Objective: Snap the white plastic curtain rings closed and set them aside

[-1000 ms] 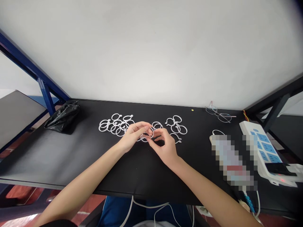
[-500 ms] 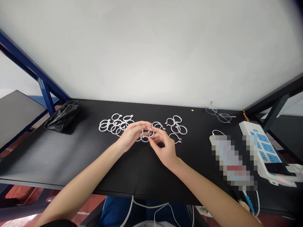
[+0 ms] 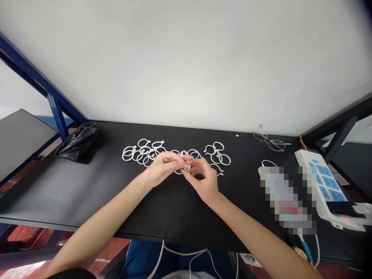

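Pinching a white ring (image 3: 187, 167) between thumb and fingertips of the left hand (image 3: 161, 166), and pinching the same piece near its small loop with the curled right hand (image 3: 204, 175), over the worktop (image 3: 162, 217) with loose white rings (image 3: 134, 148) lying to both sides. Probably handling as light, smooth, fairly stiff plastic with slight spring, hence calling for a gentle fingertip hold on the band beside the loop. Showing only partly between the fingers, leaving exact contact points unclear.

Held white ring (image 3: 187, 167), partly hidden; left of it, many overlapping white rings (image 3: 151, 152); right of it, a smaller cluster (image 3: 216, 151)
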`<state>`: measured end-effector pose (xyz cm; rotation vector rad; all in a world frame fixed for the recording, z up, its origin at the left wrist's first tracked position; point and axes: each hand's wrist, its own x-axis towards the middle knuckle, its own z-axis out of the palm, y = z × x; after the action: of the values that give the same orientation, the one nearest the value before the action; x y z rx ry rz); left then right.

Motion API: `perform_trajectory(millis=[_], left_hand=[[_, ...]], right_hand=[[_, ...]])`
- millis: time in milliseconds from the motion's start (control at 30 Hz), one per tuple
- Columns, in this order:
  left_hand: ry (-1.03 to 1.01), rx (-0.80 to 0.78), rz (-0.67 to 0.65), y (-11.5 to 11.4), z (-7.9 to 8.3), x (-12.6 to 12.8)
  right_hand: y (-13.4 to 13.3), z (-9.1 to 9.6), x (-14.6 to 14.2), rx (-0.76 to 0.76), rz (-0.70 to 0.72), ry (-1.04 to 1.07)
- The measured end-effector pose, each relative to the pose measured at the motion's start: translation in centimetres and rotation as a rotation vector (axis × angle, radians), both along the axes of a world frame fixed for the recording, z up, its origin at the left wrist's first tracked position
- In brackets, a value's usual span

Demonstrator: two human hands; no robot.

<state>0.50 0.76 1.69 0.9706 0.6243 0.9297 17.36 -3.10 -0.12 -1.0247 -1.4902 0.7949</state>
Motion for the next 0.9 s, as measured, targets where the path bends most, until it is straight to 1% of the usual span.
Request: perform_trajectory(millis=[167,267,367,433,567,600,633,700,800,900], left_hand=[[-0.008,0.016,-0.067,0.0,-0.1,0.0],[-0.012,0.015,-0.065,0.2,-0.2,-0.2],[-0.001,0.021,-0.065,0.3,-0.1,-0.2],[0.032,0.054,-0.039,0.2,0.0,-0.1],[0.18,0.231,0.145,0.2,0.3,0.4],[0.218,0.272,0.172,0.1,0.3,0.5],[0.253,0.305,0.179,0.1,0.3,0.5],[0.324,0.368,0.144,0.0,0.3,0.6],[0.493,0.518,0.105,-0.4,0.4,0.7],[0.653,0.665,0.166,-0.7,0.3,0.9]], right_hand=[[-0.1,0.1,0.0,0.081,-0.002,-0.063],[0.0,0.1,0.1,0.106,0.015,-0.058],[0.1,0.0,0.1,0.126,-0.006,-0.061],[0.1,-0.1,0.2,0.133,-0.023,-0.055],[0.2,-0.1,0.2,0.12,-0.049,-0.033],[0.2,-0.1,0.3,0.117,-0.042,-0.035],[0.2,-0.2,0.3,0.116,-0.028,-0.041],[0.2,-0.2,0.2,0.134,0.025,-0.059],[0.1,-0.3,0.0,0.201,0.076,-0.111],[0.1,-0.2,-0.1,0.22,0.063,-0.168]])
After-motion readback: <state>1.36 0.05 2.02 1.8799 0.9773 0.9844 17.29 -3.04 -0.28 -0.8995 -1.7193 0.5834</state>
